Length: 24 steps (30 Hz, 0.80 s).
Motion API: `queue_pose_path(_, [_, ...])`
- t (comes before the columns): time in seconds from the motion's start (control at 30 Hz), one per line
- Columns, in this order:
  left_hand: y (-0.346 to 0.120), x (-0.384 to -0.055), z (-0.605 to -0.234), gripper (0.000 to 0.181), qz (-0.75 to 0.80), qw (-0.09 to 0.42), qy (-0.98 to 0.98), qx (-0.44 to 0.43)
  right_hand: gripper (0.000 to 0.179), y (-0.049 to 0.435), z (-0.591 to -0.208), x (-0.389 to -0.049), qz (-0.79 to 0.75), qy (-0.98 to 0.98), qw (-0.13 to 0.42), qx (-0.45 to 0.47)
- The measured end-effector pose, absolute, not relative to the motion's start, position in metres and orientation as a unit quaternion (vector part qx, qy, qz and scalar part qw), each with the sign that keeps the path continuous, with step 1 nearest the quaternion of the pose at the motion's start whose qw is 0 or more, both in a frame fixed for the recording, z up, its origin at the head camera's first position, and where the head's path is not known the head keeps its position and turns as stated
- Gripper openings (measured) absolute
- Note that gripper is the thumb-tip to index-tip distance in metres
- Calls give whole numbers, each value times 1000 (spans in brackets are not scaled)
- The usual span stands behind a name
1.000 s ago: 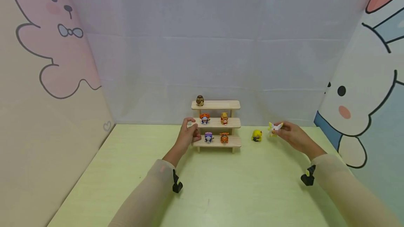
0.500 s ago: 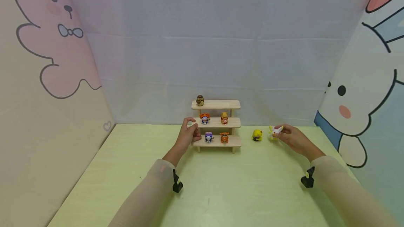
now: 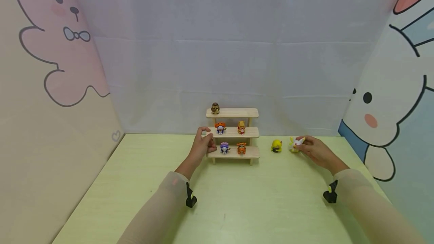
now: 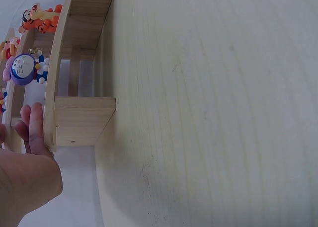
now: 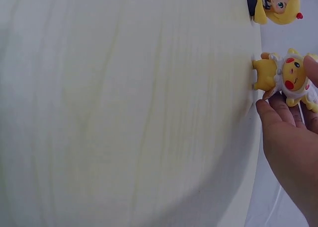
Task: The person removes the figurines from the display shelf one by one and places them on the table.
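My right hand (image 3: 317, 153) pinches a Pikachu figurine (image 5: 292, 77) in a white, long-eared hood. Its feet are right at the tabletop in the right wrist view. Beside it on the table stands a yellow-haired doll figurine (image 3: 276, 146). My left hand (image 3: 200, 148) grips the left end of a three-tier wooden display stand (image 3: 237, 113), its fingers at the middle and bottom shelves. On the bottom shelf are a purple-hooded cat figurine (image 4: 24, 69) and an orange tiger figurine (image 3: 241, 148). The middle shelf bears an orange-hatted figurine (image 3: 220, 128) and a yellow bear figurine (image 3: 241, 127).
A brown owl figurine (image 3: 215, 108) stands at the left of the top shelf. The pale table (image 3: 257, 202) ends at a white cloth backdrop (image 3: 230, 67). Printed panels, one with a pink bear (image 3: 68, 59) and one with a white rabbit (image 3: 386, 104), flank both sides.
My right hand has lowered the Pikachu figurine toward the tabletop, to the right of the doll figurine. My left hand keeps its place on the display stand.
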State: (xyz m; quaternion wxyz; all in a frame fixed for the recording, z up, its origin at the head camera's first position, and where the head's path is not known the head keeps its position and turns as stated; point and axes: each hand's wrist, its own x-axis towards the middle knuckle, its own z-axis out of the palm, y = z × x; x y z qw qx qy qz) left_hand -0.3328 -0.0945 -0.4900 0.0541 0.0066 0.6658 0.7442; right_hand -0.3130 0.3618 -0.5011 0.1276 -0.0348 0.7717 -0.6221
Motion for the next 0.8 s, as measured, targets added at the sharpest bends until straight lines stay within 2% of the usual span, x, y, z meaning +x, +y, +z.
queue_pose_path(0.27, [-95, -333, -491, 22, 743, 56, 667, 9, 48, 361, -501, -313, -623, 771, 125, -28])
queue_pose_path(0.8, [-95, -334, -490, 21, 740, 59, 670, 2, 60, 365, -497, -315, -620, 774, 127, -36])
